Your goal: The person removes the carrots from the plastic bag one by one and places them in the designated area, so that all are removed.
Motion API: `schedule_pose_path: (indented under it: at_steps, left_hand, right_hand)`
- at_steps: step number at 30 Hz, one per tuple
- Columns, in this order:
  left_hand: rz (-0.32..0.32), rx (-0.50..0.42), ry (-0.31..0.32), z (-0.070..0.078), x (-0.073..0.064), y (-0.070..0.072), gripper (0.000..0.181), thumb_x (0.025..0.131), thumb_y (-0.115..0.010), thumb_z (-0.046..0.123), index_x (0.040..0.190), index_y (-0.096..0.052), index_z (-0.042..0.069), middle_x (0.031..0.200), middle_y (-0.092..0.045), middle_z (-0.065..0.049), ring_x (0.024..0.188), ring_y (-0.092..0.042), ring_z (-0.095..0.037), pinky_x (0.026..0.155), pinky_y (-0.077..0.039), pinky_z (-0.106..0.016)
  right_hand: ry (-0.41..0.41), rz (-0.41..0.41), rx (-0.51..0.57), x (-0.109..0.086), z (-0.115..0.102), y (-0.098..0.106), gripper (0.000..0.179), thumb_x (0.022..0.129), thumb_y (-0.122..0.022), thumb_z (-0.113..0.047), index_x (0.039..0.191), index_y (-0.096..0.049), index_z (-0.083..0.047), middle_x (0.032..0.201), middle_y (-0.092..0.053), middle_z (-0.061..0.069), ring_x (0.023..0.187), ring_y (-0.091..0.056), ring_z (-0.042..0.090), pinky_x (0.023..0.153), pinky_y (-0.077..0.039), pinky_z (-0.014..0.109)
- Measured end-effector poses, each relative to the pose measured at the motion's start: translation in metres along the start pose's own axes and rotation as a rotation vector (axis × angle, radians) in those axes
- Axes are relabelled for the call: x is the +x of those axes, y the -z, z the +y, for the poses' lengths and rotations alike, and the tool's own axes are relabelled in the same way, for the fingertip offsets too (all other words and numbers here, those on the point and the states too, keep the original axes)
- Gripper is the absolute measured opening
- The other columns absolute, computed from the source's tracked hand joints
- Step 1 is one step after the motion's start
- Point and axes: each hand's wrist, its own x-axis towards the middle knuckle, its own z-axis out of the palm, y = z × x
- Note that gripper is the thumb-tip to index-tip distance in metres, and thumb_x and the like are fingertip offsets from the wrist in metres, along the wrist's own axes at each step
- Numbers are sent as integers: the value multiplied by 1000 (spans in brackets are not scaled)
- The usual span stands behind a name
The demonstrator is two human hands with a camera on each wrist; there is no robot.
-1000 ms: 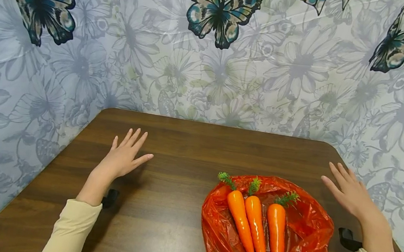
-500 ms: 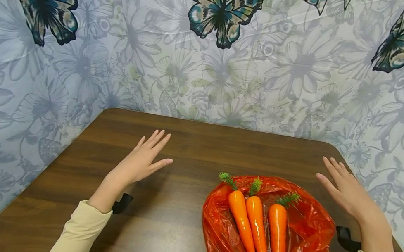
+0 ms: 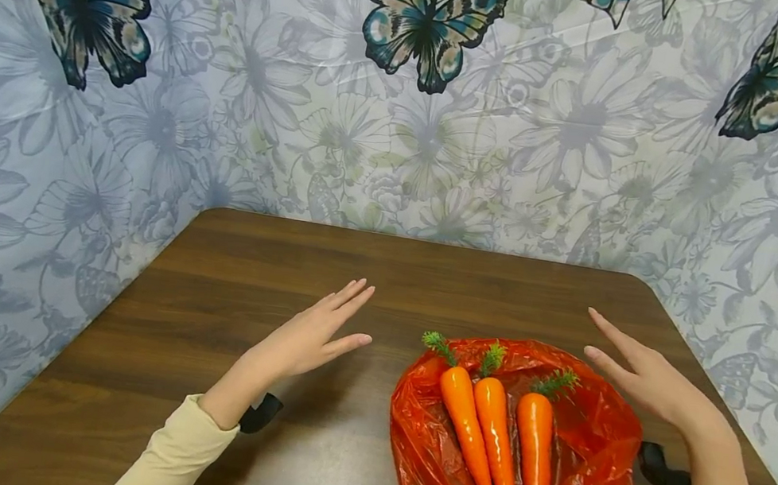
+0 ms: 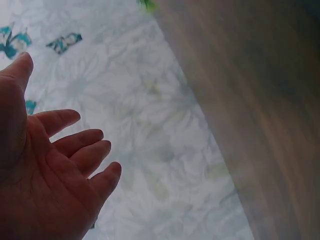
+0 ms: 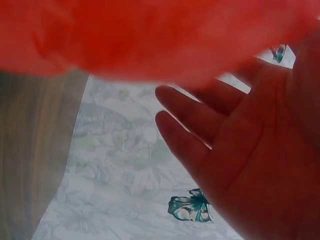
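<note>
Carrots (image 3: 499,439) lie in a red bag (image 3: 596,450) on the counter (image 3: 329,264) in the head view, left grip (image 3: 309,337) left of it, right grip (image 3: 657,385) near its rim, thumbs apart from fingers. Left wrist view: fingers spread before floral cloth (image 4: 150,125). Right wrist view: the bag, blurred, overlaps some fingers.

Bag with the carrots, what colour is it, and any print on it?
The bag is red with no print visible; the head view shows it best.
</note>
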Motion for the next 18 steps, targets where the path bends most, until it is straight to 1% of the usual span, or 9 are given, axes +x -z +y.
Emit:
schedule_pose_path:
  at_steps: [2,5,8,11,15,18]
  left_hand:
    - [-16,-33,8,4,1,-5,73,93,-43,56,151,-18,21,154,-13,1,137,-18,-18,106,-23,-44]
    - [-37,-78,2,9,3,-12,71,92,-44,56,151,-19,23,154,-12,6,134,-25,-17,104,-29,-42]
    - [-47,-119,-20,11,5,-19,70,92,-45,55,150,-22,23,153,-17,4,132,-30,-17,104,-29,-39]
    - [-59,-156,-40,14,7,-25,68,93,-48,50,149,-26,20,152,-22,1,133,-29,-15,105,-28,-36]
    - [-98,-216,-71,17,8,-34,63,94,-52,43,148,-29,18,150,-26,-2,133,-28,-15,106,-27,-36]
    - [-147,-264,-95,20,9,-41,62,95,-52,42,148,-30,19,150,-27,-2,134,-27,-16,106,-27,-38]
  right_hand:
    - [16,0,-6,1,-2,-2,67,97,-50,-36,151,-17,-16,144,-27,30,124,-27,55,88,-25,71]
    - [62,17,-11,3,-4,-5,63,95,-54,-33,148,-28,-10,139,-36,28,120,-36,51,87,-31,68]
    - [136,42,-1,6,-3,-10,56,93,-60,-26,142,-40,-6,131,-49,23,111,-50,41,84,-42,59]
    - [190,38,20,8,-2,-15,48,92,-62,-21,136,-49,-6,121,-58,16,101,-59,29,78,-50,45]
    - [215,4,54,9,1,-19,42,92,-62,-19,131,-54,-7,113,-63,10,94,-61,15,73,-51,32]
    - [220,8,71,8,2,-22,39,91,-63,-17,128,-57,-7,111,-64,8,91,-61,10,71,-51,30]
